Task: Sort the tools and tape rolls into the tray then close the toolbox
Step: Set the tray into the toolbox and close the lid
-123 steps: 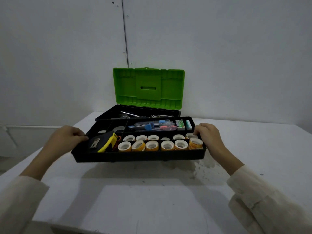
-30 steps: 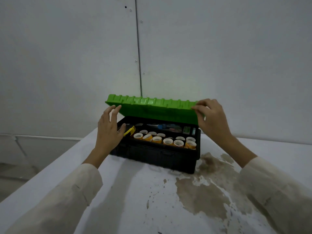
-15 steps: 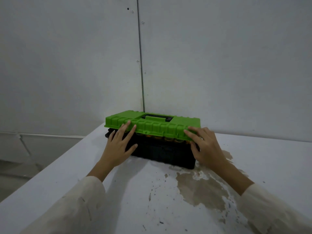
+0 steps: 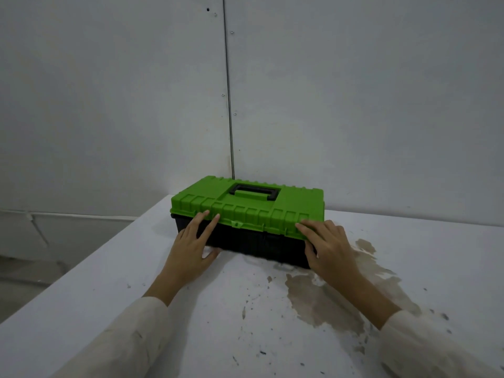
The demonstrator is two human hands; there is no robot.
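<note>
On the stained table (image 4: 95, 290), left hand (image 4: 191, 249) and right hand (image 4: 330, 246) rest flat-fingered against the shut toolbox (image 4: 245, 211).

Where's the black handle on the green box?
In the head view, the black handle lies flat in the middle of the green lid, toward its back edge, beyond and between the left hand and the right hand.

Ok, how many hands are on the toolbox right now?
2. The left hand has fingertips at the front-left edge of the green lid; the right hand rests on its front-right corner, thumb against the black base. Neither is hidden.
</note>
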